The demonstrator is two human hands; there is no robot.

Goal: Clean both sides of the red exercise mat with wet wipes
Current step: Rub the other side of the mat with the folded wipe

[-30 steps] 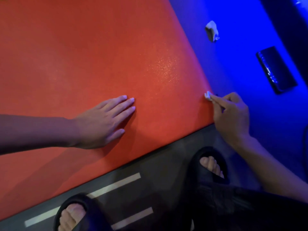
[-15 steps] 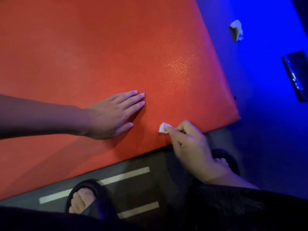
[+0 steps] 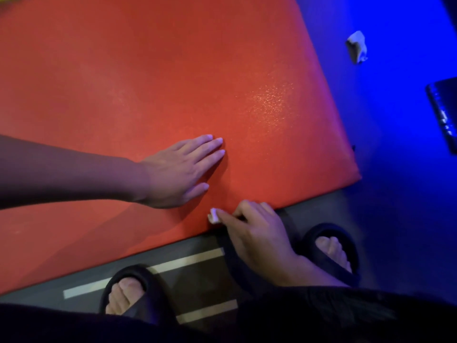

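The red exercise mat (image 3: 148, 82) lies flat on the floor and fills most of the view. My left hand (image 3: 178, 172) rests on it palm down, fingers straight. My right hand (image 3: 257, 233) sits at the mat's near edge and pinches a small folded white wet wipe (image 3: 214, 215) against the mat, just below my left hand's thumb. A damp, glistening patch shows on the mat toward its right corner.
A crumpled used wipe (image 3: 357, 47) lies on the blue-lit floor to the right. A dark flat pack (image 3: 444, 115) sits at the right edge. My feet in black slippers (image 3: 331, 248) stand on grey floor with pale tape strips (image 3: 148, 271).
My right hand has slid the wipe leftward along the mat's near edge, from the right corner to just below my left hand. My left hand stays flat on the mat.
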